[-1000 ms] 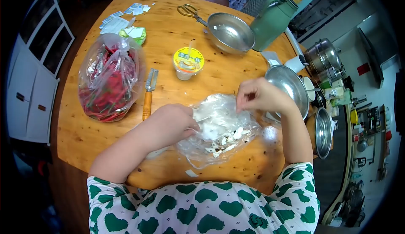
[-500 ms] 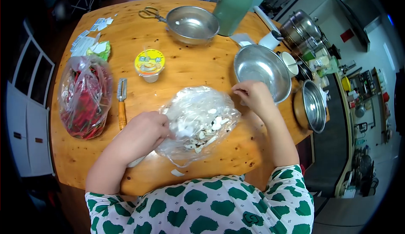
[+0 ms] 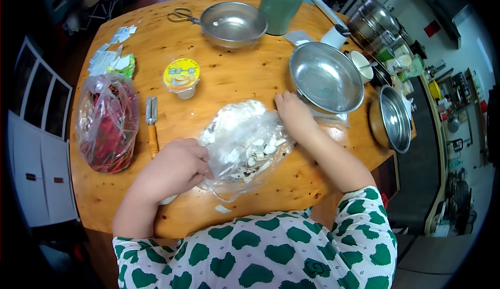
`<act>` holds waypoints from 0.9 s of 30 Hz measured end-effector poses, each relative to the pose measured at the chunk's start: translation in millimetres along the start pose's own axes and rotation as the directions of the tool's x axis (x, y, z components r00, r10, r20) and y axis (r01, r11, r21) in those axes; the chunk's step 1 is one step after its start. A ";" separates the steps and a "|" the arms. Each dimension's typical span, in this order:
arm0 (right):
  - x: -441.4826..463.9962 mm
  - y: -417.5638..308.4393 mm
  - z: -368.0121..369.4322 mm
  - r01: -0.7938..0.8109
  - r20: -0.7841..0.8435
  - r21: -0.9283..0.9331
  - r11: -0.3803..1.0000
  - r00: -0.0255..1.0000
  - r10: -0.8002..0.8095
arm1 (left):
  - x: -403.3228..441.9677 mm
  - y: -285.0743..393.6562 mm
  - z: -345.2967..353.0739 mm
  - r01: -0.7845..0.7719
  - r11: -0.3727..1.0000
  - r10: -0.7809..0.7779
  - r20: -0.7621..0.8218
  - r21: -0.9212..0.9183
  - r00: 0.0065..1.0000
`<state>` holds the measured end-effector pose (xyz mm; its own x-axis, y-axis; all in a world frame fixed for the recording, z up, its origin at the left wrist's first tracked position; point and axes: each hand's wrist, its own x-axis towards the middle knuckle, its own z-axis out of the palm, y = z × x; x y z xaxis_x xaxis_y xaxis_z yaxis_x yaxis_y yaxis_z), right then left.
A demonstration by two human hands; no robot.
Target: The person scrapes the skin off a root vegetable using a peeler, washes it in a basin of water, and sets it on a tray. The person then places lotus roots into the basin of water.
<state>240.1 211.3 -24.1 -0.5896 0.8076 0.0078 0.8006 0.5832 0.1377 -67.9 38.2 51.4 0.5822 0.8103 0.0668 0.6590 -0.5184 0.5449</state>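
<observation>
A clear plastic bag (image 3: 237, 159) lies on the table in front of me, holding white slices and small dark bits. White contents (image 3: 240, 113) show uncovered at its far side. My left hand (image 3: 182, 166) is closed on the bag's left edge, thumb and fingers pinched together. At the upper right edge of the bag, my right hand (image 3: 294, 114) has its fingers curled over the plastic, partly hiding what they grip. Just beyond that hand stands a metal bowl (image 3: 325, 78).
A peeler (image 3: 151, 125) and a bag of red chilies (image 3: 107, 127) lie left. Farther back are a yellow-lidded cup (image 3: 182, 78), another metal bowl (image 3: 234, 23) near scissors (image 3: 180, 15), and a green flask (image 3: 283, 5). A steel basin (image 3: 391, 118) sits at the right edge.
My right hand has come from beside the metal bowl to the bag's edge. The plastic is drawn back from the far side, baring more white contents. My left hand keeps its hold.
</observation>
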 end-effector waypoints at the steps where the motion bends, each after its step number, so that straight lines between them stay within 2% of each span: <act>1: 1.8 -1.5 -7.3 0.040 0.006 0.065 0.997 0.999 -0.040 | -1.0 -0.1 0.2 -0.024 1.000 0.025 0.022 -0.006 0.999; 3: 6.1 -3.6 -28.2 0.121 0.017 0.187 0.975 0.992 -0.127 | -2.6 -2.4 5.4 -0.038 0.999 0.038 0.025 0.025 0.999; 4: 11.0 -9.5 -48.3 0.124 0.002 0.329 0.936 0.991 -0.132 | -3.0 -2.3 7.6 -0.039 0.999 0.038 0.023 0.037 0.999; 7: 33.9 -48.8 -83.2 0.286 -0.247 0.405 0.869 0.949 -0.197 | -6.1 -2.2 11.4 -0.020 0.995 0.016 0.040 0.094 0.999; 8: 43.5 -60.8 -86.9 0.440 -0.317 0.439 0.783 0.892 -0.323 | -6.2 -2.0 12.0 -0.019 0.993 0.013 0.052 0.119 0.999; 11: 75.6 -101.9 -74.6 0.643 -0.272 0.521 0.562 0.749 -0.604 | -6.1 -2.5 14.5 -0.008 0.982 -0.011 0.100 0.188 0.995; 14: 98.6 -132.4 -58.0 0.624 -0.113 0.468 0.626 0.745 -0.658 | -6.7 -0.5 17.7 0.006 0.976 -0.032 0.112 0.218 0.993; 17: 113.0 -145.4 -30.6 0.673 -0.172 0.381 0.634 0.725 -0.667 | -8.3 -1.1 25.5 -0.008 0.964 -0.016 0.089 0.265 0.996; 20: 113.9 -148.6 -14.3 0.732 -0.315 0.369 0.573 0.678 -0.664 | -9.0 0.0 30.0 -0.007 0.952 -0.016 0.074 0.305 0.997; 23: 112.4 -144.0 -17.2 0.618 -0.144 0.488 0.616 0.754 -0.641 | -8.0 -1.4 29.9 -0.011 0.947 -0.022 0.100 0.320 0.995; 26: 106.9 -142.7 -33.4 0.575 0.018 0.466 0.672 0.754 -0.657 | -7.8 -2.8 27.1 -0.010 0.960 -0.011 0.074 0.279 0.997; 27: 100.9 -138.5 -45.6 0.562 -0.046 0.499 0.659 0.777 -0.627 | -8.3 -3.5 25.9 0.002 0.971 -0.012 0.037 0.238 0.999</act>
<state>64.8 208.0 2.8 -0.9655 0.2580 -0.0347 0.2500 0.8820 -0.3995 -62.7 26.2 27.3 0.5918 0.8055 0.0291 0.7548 -0.5665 0.3306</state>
